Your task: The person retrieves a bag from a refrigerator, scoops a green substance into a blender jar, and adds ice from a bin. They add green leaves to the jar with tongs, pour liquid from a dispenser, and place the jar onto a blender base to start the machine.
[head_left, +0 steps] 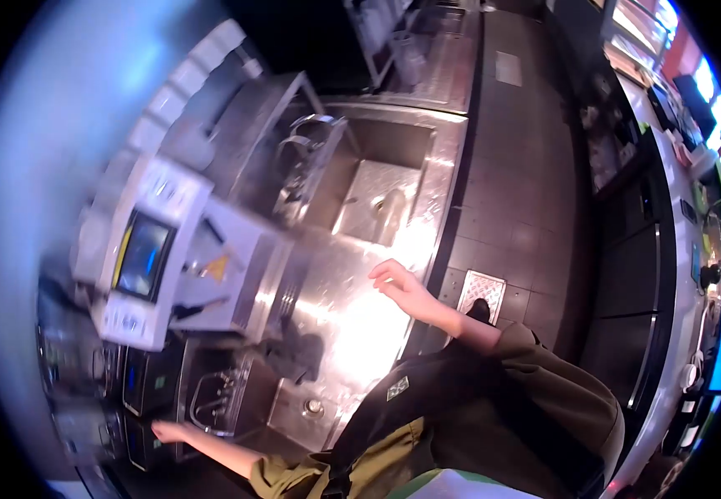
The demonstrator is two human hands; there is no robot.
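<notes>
Over the stainless steel counter point(335, 274) my right hand point(400, 289) hovers with loosely bent fingers and nothing in it. My left hand point(169, 432) reaches out at the lower left, by a black appliance point(143, 441) with a small green mark. Its fingers are too small and blurred to make out, and I see no object in it. A second black appliance point(146, 378) with a blue light stands just above that one. Near my left forearm is a small sink point(294, 413) with a metal rinser or tap fitting point(215, 403).
A white machine point(165, 187) with a screen point(143, 256) stands on the counter. Beyond it lie a large sink basin point(385, 179), taps point(298, 154) and a metal shelf point(265, 112). Tiled floor point(518, 191) runs to the right, alongside dark cabinets point(627, 291) under a white-topped counter point(685, 249).
</notes>
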